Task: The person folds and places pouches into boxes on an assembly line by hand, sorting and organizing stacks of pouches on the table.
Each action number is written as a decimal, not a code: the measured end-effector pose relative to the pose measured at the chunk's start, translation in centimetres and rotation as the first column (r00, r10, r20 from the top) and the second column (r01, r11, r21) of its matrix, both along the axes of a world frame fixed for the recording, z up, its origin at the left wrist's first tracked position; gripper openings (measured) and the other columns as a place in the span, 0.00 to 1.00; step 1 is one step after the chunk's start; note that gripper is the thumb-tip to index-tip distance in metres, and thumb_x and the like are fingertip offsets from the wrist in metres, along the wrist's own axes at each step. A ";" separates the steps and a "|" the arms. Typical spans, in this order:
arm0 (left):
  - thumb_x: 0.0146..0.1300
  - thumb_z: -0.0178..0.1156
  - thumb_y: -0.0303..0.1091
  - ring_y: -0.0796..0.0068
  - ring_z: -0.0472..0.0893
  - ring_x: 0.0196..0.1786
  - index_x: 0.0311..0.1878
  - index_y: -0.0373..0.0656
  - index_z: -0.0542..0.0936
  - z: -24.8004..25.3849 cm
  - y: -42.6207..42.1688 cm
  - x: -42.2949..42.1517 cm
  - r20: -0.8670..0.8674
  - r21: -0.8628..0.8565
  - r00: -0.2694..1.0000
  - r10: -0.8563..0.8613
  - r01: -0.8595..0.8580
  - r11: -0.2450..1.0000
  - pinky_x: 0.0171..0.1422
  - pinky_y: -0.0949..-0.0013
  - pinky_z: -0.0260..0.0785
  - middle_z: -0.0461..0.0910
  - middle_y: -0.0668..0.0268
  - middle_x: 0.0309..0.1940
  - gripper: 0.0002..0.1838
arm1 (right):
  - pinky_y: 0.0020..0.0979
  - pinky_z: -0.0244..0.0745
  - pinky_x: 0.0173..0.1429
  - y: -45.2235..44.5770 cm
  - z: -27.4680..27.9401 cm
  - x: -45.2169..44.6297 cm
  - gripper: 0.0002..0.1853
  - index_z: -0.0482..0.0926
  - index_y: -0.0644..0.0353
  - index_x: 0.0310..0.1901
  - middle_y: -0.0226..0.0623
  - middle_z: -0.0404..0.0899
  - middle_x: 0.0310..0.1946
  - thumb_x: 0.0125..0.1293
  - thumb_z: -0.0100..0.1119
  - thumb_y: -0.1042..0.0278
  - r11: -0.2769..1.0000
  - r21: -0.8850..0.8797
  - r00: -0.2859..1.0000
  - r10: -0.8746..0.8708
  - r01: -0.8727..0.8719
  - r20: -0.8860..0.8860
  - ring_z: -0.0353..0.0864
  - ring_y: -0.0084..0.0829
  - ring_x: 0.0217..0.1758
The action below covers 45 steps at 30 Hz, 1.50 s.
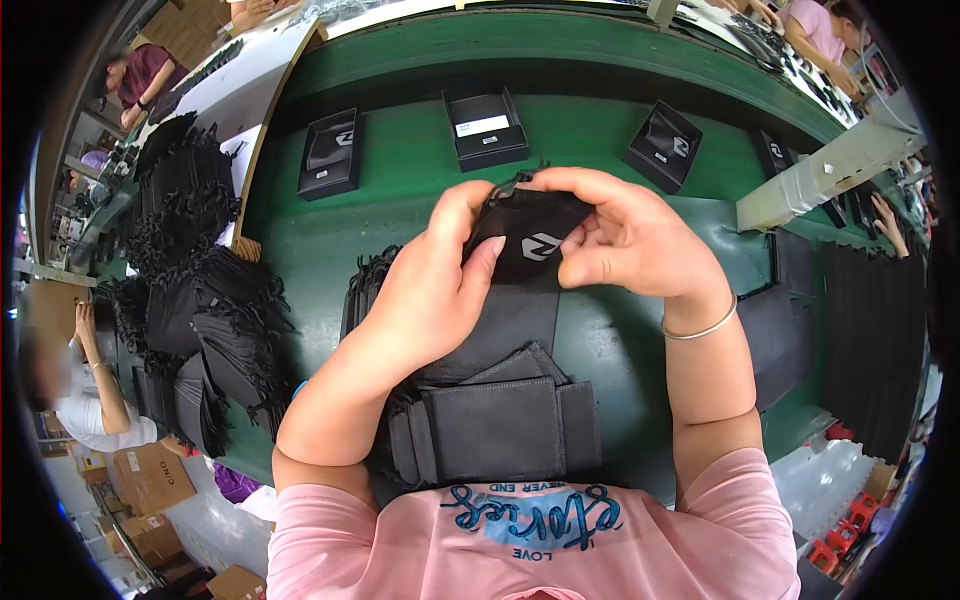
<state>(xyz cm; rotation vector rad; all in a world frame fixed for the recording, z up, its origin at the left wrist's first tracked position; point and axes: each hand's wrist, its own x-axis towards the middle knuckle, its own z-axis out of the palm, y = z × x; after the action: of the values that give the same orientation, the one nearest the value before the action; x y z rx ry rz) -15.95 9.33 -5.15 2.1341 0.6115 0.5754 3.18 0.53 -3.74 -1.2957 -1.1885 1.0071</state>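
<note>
Between my two hands, above the green work surface, is a small black drawstring pouch (525, 235) with a pale logo on its front. My left hand (445, 255) grips its left side, thumb on the front. At its upper right edge, my right hand (630, 235) holds the pouch with bent fingers, thumb near the logo. The cord shows at the pouch's top; what is inside, if anything, is hidden. Below my hands lie flat black wallet-like pieces (490, 430) in a stack. More black pouches (365, 285) are partly hidden behind my left forearm.
Open black boxes (330, 155), (485, 130), (662, 147) stand on the green belt ahead. Piles of black pouches (215, 320) are at the left. Black sheets (875, 340) hang at the right, near a pale metal post (815, 175). Other people work around me.
</note>
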 end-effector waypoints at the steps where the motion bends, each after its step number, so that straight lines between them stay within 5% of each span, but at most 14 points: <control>1: 0.63 0.56 0.21 0.64 0.79 0.40 0.59 0.39 0.69 0.1 -0.1 0.0 0.034 -0.089 0.999 -0.006 0.009 0.996 0.45 0.63 0.72 0.78 0.53 0.47 0.20 | 0.18 0.66 0.29 0.0 0.2 -0.1 0.09 0.82 0.64 0.43 0.29 0.82 0.33 0.59 0.64 0.80 0.999 0.023 0.995 -0.038 0.036 0.091 0.71 0.17 0.26; 4: 0.65 0.56 0.21 0.67 0.79 0.40 0.60 0.39 0.69 0.3 -0.4 0.5 0.100 -0.259 0.995 -0.019 0.044 0.965 0.46 0.65 0.72 0.79 0.55 0.48 0.20 | 0.19 0.64 0.28 -0.2 0.5 0.0 0.09 0.82 0.64 0.41 0.28 0.81 0.29 0.59 0.67 0.78 0.990 0.082 0.956 -0.133 0.115 0.263 0.70 0.17 0.24; 9: 0.66 0.58 0.22 0.72 0.78 0.39 0.58 0.38 0.73 0.3 -0.5 1.2 0.241 0.097 0.968 -0.065 0.042 0.994 0.46 0.71 0.71 0.79 0.59 0.47 0.17 | 0.19 0.63 0.27 -0.4 0.5 0.0 0.08 0.82 0.65 0.40 0.27 0.80 0.26 0.59 0.67 0.78 0.979 0.155 0.940 -0.172 0.131 0.294 0.68 0.17 0.23; 14: 0.63 0.63 0.24 0.74 0.78 0.41 0.53 0.38 0.77 0.6 0.7 1.7 0.182 -0.247 0.983 0.007 0.038 0.968 0.48 0.73 0.71 0.80 0.63 0.45 0.16 | 0.21 0.65 0.30 -1.3 1.6 0.9 0.09 0.82 0.65 0.40 0.29 0.81 0.27 0.58 0.67 0.77 0.997 0.073 0.945 -0.028 0.005 0.325 0.70 0.20 0.25; 18: 0.61 0.65 0.25 0.75 0.78 0.40 0.49 0.37 0.80 -0.3 1.8 3.1 0.295 -0.471 0.954 0.058 0.092 0.877 0.47 0.74 0.71 0.81 0.65 0.42 0.13 | 0.24 0.69 0.34 -1.1 0.5 2.1 0.09 0.82 0.64 0.41 0.29 0.81 0.29 0.57 0.65 0.77 0.991 0.132 0.818 -0.081 0.006 0.569 0.73 0.23 0.28; 19: 0.61 0.65 0.25 0.76 0.78 0.40 0.48 0.37 0.80 -0.1 2.6 4.0 0.292 -0.195 0.956 -0.002 0.061 0.979 0.47 0.74 0.72 0.81 0.65 0.41 0.12 | 0.24 0.70 0.37 -0.6 1.1 2.7 0.09 0.82 0.63 0.41 0.29 0.82 0.30 0.57 0.64 0.76 0.994 0.098 0.813 -0.097 0.049 0.575 0.74 0.23 0.30; 21: 0.61 0.65 0.25 0.76 0.78 0.39 0.48 0.37 0.80 0.8 3.8 6.1 0.265 0.091 0.963 -0.058 0.035 0.995 0.46 0.74 0.72 0.81 0.65 0.40 0.12 | 0.25 0.71 0.39 1.5 1.5 4.5 0.10 0.82 0.62 0.42 0.29 0.82 0.32 0.57 0.63 0.76 0.994 0.054 0.810 -0.109 0.096 0.576 0.75 0.24 0.32; 23: 0.63 0.64 0.25 0.78 0.78 0.37 0.50 0.35 0.79 2.9 4.4 8.7 0.063 -0.021 0.992 0.109 -0.108 0.994 0.44 0.77 0.71 0.81 0.65 0.39 0.13 | 0.25 0.71 0.40 4.3 1.2 6.6 0.10 0.82 0.62 0.43 0.29 0.83 0.33 0.59 0.61 0.76 0.946 0.250 0.750 -0.317 0.206 0.580 0.75 0.24 0.32; 26: 0.62 0.64 0.25 0.76 0.79 0.37 0.49 0.36 0.79 0.1 8.7 12.8 0.199 -0.111 0.972 0.125 -0.105 0.988 0.43 0.76 0.72 0.81 0.66 0.38 0.13 | 0.24 0.73 0.40 7.7 0.4 9.3 0.10 0.82 0.62 0.44 0.30 0.83 0.34 0.60 0.61 0.74 0.910 0.302 0.677 -0.413 0.284 0.609 0.76 0.23 0.31; 28: 0.60 0.64 0.25 0.75 0.80 0.37 0.48 0.37 0.80 -1.9 10.6 15.1 0.324 -0.196 0.934 0.152 -0.091 0.976 0.42 0.75 0.73 0.81 0.66 0.37 0.13 | 0.24 0.75 0.37 9.3 -0.8 11.0 0.10 0.82 0.62 0.45 0.32 0.83 0.34 0.62 0.61 0.72 0.948 0.101 0.847 -0.316 0.302 0.427 0.77 0.23 0.29; 34: 0.60 0.64 0.28 0.74 0.80 0.37 0.49 0.37 0.80 -5.0 13.2 17.9 0.102 -0.353 0.971 0.215 -0.166 0.921 0.42 0.73 0.73 0.82 0.65 0.37 0.14 | 0.24 0.77 0.34 11.2 -2.2 13.4 0.10 0.82 0.63 0.46 0.35 0.82 0.37 0.64 0.59 0.71 0.932 -0.227 0.845 -0.129 0.282 0.520 0.78 0.24 0.27; 39: 0.59 0.64 0.31 0.67 0.81 0.37 0.51 0.37 0.80 -6.4 14.6 19.5 -0.051 -0.069 0.983 0.175 -0.178 0.982 0.43 0.68 0.74 0.82 0.61 0.38 0.16 | 0.28 0.77 0.39 11.6 -2.1 14.7 0.15 0.79 0.63 0.52 0.37 0.82 0.42 0.63 0.59 0.73 0.917 -0.258 0.769 -0.077 0.305 0.635 0.80 0.29 0.30; 43: 0.57 0.63 0.31 0.56 0.82 0.39 0.49 0.37 0.81 -7.6 14.5 20.9 -0.087 0.445 0.983 0.163 -0.108 0.889 0.45 0.61 0.74 0.82 0.56 0.39 0.16 | 0.33 0.76 0.45 12.3 -6.4 17.9 0.17 0.76 0.63 0.52 0.40 0.81 0.43 0.61 0.59 0.74 0.982 0.046 0.453 -0.125 0.182 0.883 0.80 0.38 0.36; 45: 0.57 0.63 0.30 0.55 0.81 0.39 0.50 0.37 0.80 -6.8 13.8 21.8 -0.171 0.459 0.974 0.151 -0.057 0.887 0.45 0.60 0.74 0.82 0.55 0.38 0.17 | 0.34 0.75 0.47 12.0 -7.2 18.4 0.16 0.76 0.62 0.51 0.41 0.81 0.43 0.60 0.60 0.74 0.971 0.034 0.474 -0.146 0.237 0.869 0.80 0.39 0.38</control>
<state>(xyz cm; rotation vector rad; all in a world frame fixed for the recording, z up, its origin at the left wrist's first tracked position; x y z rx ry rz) 5.82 23.11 -11.92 2.6366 0.7669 0.6081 21.57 12.53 -10.90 -2.0828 -1.6863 0.1468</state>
